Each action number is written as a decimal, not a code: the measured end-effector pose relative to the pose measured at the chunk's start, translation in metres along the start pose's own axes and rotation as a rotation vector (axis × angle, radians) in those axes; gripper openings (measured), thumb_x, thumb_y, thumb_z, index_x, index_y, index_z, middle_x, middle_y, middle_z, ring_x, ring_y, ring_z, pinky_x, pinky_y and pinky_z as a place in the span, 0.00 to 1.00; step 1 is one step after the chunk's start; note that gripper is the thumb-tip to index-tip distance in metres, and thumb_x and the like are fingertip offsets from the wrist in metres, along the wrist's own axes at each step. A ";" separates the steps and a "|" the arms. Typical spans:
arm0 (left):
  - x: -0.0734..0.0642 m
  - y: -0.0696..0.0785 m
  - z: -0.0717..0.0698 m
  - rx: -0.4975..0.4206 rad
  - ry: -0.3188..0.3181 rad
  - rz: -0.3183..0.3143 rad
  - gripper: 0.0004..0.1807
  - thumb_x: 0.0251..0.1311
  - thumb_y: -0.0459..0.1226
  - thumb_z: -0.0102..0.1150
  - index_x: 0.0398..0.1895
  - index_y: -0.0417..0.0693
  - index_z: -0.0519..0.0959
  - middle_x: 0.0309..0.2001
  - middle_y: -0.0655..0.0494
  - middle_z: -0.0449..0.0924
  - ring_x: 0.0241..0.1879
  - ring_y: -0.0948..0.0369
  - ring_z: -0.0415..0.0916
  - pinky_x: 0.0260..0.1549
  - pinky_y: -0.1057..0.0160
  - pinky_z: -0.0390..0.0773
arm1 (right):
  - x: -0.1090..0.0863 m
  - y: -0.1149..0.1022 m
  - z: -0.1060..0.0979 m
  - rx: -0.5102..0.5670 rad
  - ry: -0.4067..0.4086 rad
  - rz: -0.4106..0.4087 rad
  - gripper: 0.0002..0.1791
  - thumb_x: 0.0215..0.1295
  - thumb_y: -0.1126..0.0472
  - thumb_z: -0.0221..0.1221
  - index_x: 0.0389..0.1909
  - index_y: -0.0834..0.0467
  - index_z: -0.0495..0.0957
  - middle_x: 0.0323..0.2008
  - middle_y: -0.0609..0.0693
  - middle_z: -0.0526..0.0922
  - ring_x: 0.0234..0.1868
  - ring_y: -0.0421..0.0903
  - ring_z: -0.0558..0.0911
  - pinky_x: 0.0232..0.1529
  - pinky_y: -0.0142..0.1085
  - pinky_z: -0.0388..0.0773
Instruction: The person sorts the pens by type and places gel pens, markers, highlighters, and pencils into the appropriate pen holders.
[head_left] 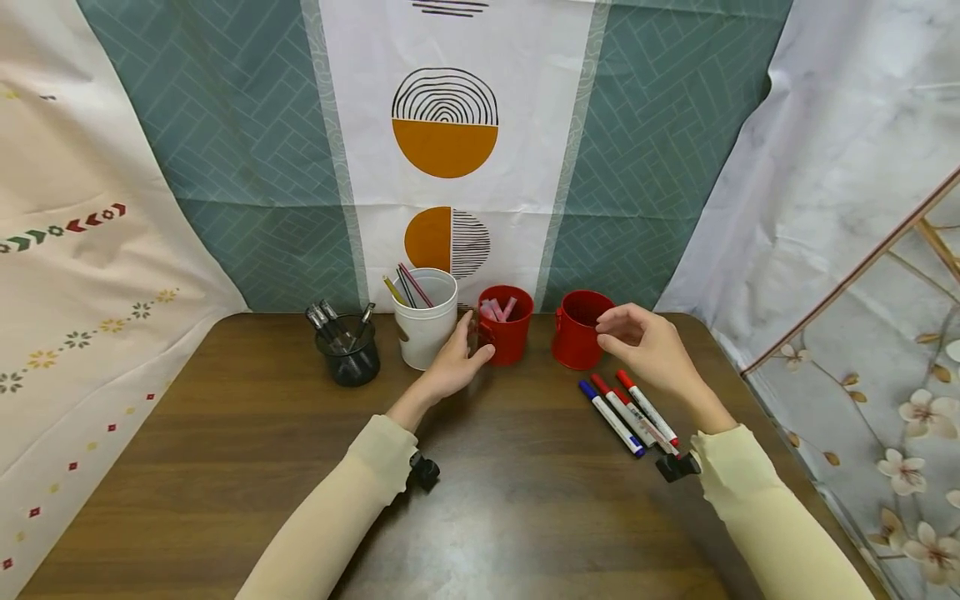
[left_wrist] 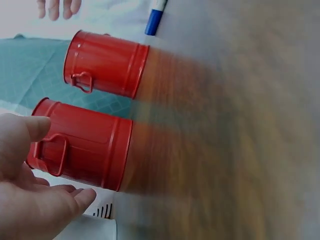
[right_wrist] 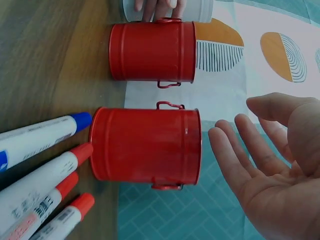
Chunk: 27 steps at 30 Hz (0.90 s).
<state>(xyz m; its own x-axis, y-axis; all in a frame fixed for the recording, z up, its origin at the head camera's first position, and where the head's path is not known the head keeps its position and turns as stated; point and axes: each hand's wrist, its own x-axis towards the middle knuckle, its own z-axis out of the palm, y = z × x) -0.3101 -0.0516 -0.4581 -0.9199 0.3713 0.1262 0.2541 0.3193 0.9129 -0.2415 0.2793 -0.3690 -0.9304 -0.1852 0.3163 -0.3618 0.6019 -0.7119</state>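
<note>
In the head view my left hand point(head_left: 452, 363) reaches between the white bucket point(head_left: 427, 329) and a red bucket point(head_left: 512, 337) with pink sticks in it. Its fingers are spread near that red bucket's side handle, and the left wrist view shows thumb and fingertips around the handle point(left_wrist: 56, 154) without gripping it. My right hand point(head_left: 651, 346) is beside a second red bucket point(head_left: 577, 337), fingers loosely bent near its rim and nothing held. Below that hand lie several markers, one blue-capped point(head_left: 611, 418) and others red-capped point(head_left: 648, 407).
A small black pot point(head_left: 352, 358) with several pens stands at the far left of the row. Coloured sticks point(head_left: 408, 286) lean inside the white bucket. Behind the wooden table point(head_left: 517, 492) hangs a patterned cloth point(head_left: 645, 167), and a floral cloth point(head_left: 885, 433) hangs to the right.
</note>
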 end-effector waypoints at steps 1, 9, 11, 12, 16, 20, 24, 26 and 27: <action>-0.003 0.001 -0.001 0.011 -0.002 -0.006 0.46 0.78 0.40 0.57 0.86 0.39 0.41 0.84 0.36 0.50 0.83 0.44 0.51 0.79 0.44 0.58 | -0.002 0.001 -0.002 -0.004 0.001 -0.001 0.13 0.72 0.60 0.70 0.53 0.56 0.83 0.49 0.54 0.90 0.47 0.48 0.89 0.46 0.23 0.80; -0.026 0.008 -0.005 0.052 -0.024 -0.058 0.43 0.78 0.41 0.56 0.85 0.37 0.46 0.81 0.33 0.57 0.78 0.39 0.61 0.76 0.41 0.64 | -0.022 0.006 -0.013 -0.063 0.035 -0.009 0.12 0.71 0.61 0.70 0.52 0.56 0.84 0.48 0.53 0.90 0.44 0.41 0.88 0.46 0.22 0.80; -0.031 0.008 -0.006 0.058 -0.029 -0.068 0.41 0.78 0.41 0.56 0.84 0.36 0.48 0.79 0.31 0.60 0.77 0.38 0.64 0.75 0.41 0.64 | -0.027 0.008 -0.015 -0.075 0.037 -0.012 0.12 0.71 0.61 0.70 0.52 0.56 0.84 0.48 0.54 0.90 0.44 0.39 0.88 0.46 0.21 0.79; -0.033 0.010 -0.006 0.060 -0.034 -0.069 0.40 0.78 0.41 0.56 0.84 0.35 0.50 0.78 0.31 0.62 0.76 0.38 0.64 0.75 0.42 0.64 | -0.029 0.009 -0.016 -0.084 0.039 -0.012 0.12 0.71 0.61 0.70 0.52 0.56 0.84 0.48 0.53 0.90 0.44 0.38 0.88 0.46 0.20 0.79; -0.041 0.015 -0.006 0.085 -0.048 -0.049 0.36 0.79 0.40 0.56 0.81 0.33 0.57 0.77 0.32 0.65 0.76 0.40 0.66 0.75 0.43 0.65 | -0.039 0.014 -0.020 -0.104 0.042 -0.019 0.12 0.70 0.62 0.70 0.52 0.57 0.84 0.47 0.54 0.90 0.43 0.36 0.87 0.45 0.20 0.80; -0.047 0.019 -0.007 0.109 -0.073 -0.027 0.32 0.79 0.40 0.56 0.79 0.34 0.63 0.76 0.35 0.67 0.76 0.42 0.67 0.75 0.43 0.66 | -0.048 0.017 -0.021 -0.113 0.037 -0.015 0.12 0.70 0.63 0.70 0.52 0.57 0.83 0.46 0.53 0.90 0.43 0.36 0.88 0.45 0.22 0.80; -0.050 0.019 -0.004 0.106 -0.109 0.005 0.30 0.80 0.40 0.56 0.78 0.35 0.65 0.76 0.36 0.68 0.76 0.41 0.67 0.75 0.43 0.66 | -0.056 0.021 -0.021 -0.124 0.032 -0.014 0.13 0.69 0.64 0.71 0.51 0.55 0.83 0.46 0.53 0.90 0.43 0.36 0.88 0.45 0.22 0.81; -0.050 0.019 -0.001 0.086 -0.125 0.024 0.30 0.80 0.40 0.56 0.78 0.37 0.66 0.76 0.37 0.69 0.75 0.41 0.67 0.75 0.43 0.66 | -0.060 0.022 -0.022 -0.131 0.035 -0.020 0.13 0.68 0.65 0.71 0.51 0.55 0.83 0.46 0.53 0.90 0.43 0.35 0.87 0.45 0.22 0.81; -0.049 0.019 0.001 0.075 -0.134 0.035 0.30 0.80 0.40 0.56 0.78 0.37 0.65 0.76 0.37 0.69 0.75 0.41 0.68 0.75 0.43 0.65 | -0.062 0.023 -0.022 -0.135 0.036 -0.023 0.13 0.68 0.66 0.71 0.51 0.54 0.83 0.46 0.53 0.90 0.43 0.35 0.87 0.45 0.21 0.81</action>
<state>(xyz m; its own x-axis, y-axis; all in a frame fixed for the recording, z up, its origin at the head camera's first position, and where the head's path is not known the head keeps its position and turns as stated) -0.2594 -0.0630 -0.4471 -0.8634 0.4945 0.1003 0.3118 0.3667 0.8765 -0.1912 0.3218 -0.3913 -0.9184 -0.1739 0.3554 -0.3696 0.6975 -0.6139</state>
